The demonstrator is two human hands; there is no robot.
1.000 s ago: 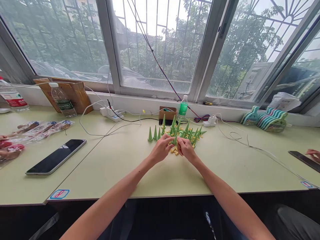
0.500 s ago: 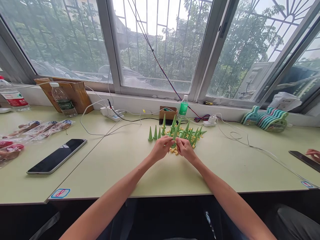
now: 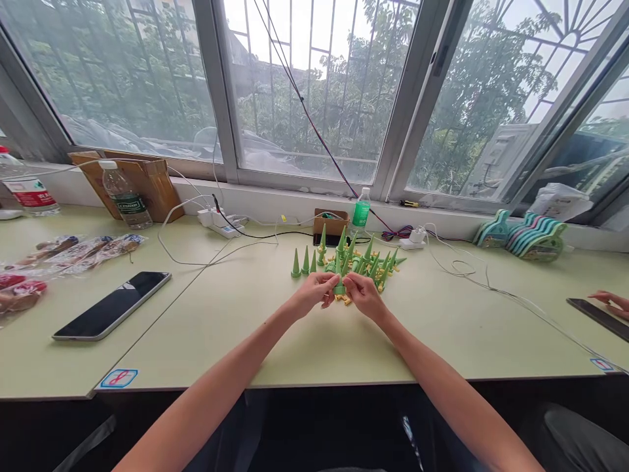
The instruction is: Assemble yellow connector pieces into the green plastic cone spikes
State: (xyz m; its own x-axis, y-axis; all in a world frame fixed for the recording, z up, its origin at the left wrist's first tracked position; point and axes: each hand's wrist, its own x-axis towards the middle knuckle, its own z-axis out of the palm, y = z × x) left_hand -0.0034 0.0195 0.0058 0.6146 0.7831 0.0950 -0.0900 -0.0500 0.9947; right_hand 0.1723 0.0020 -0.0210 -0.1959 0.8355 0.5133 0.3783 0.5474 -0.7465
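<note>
Between my two hands, a green cone-shaped piece (image 3: 339, 286) with a wide round base stands point up. The fingers of my left hand (image 3: 317, 290) are closed on its left side. My right hand (image 3: 363, 293) pinches at its right side, fingers curled; whether a second small part is in that pinch is hidden. Right behind the hands lies a cluster of green cones (image 3: 373, 265) mixed with small yellow parts (image 3: 346, 301). A short row of upright green cones (image 3: 295, 263) stands to the left of the cluster.
A black phone (image 3: 113, 306) and bagged items (image 3: 73, 252) lie on the left. Behind the cones are a small cardboard box (image 3: 331, 224) and a green-labelled bottle (image 3: 361, 210). White cables (image 3: 511, 292) cross the right side. Another person's hand (image 3: 610, 301) touches a dark phone (image 3: 597, 318).
Both hands have shifted slightly left, and the held cone has come a little lower and left with them. My left fingers have changed their grip on it.
</note>
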